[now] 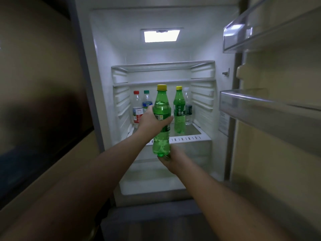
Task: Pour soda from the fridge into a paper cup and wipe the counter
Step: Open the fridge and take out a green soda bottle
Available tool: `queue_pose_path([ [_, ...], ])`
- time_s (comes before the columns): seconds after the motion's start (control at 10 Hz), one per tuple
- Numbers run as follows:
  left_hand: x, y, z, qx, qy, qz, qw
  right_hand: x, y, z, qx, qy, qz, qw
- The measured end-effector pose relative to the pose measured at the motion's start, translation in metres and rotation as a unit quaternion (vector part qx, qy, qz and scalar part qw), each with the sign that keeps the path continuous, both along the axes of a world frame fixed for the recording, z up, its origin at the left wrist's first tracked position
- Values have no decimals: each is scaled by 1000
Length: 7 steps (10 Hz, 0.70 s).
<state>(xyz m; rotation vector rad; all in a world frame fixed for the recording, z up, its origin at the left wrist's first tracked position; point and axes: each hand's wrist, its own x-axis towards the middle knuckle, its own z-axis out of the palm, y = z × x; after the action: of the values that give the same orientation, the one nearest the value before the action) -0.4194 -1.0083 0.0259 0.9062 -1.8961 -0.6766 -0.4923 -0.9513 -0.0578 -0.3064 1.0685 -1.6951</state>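
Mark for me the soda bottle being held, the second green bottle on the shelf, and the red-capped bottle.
Held soda bottle (161, 103): head view, on its upper body above the label.
Second green bottle (179, 110): head view, on its label.
Red-capped bottle (137, 110): head view, on its mid body.

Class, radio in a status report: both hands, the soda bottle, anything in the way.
Left hand grips green yellow-capped plastic soda bottle at its label. Right hand cups its base. Bottle upright, in front of white fridge shelf. Nothing in the way.
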Motion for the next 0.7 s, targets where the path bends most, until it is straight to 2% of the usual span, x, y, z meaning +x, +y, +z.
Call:
queue_pose_path([
  [0.2,23,57,-3,-15,-22,-5,1000,23,67,6,10,35,41,999],
  [0.3,30,81,-8,-2,-20,-12,1000,27,88,2,23,-60,32,997],
  [0.4,40,109,-15,12,-12,-23,1000,34,110,3,51,-99,14,994],
  [0.5,51,134,-21,20,3,-38,999,42,144,3,60,-82,45,994],
  [0.7,72,181,-16,31,24,-71,997,59,203,4,71,9,53,996],
])
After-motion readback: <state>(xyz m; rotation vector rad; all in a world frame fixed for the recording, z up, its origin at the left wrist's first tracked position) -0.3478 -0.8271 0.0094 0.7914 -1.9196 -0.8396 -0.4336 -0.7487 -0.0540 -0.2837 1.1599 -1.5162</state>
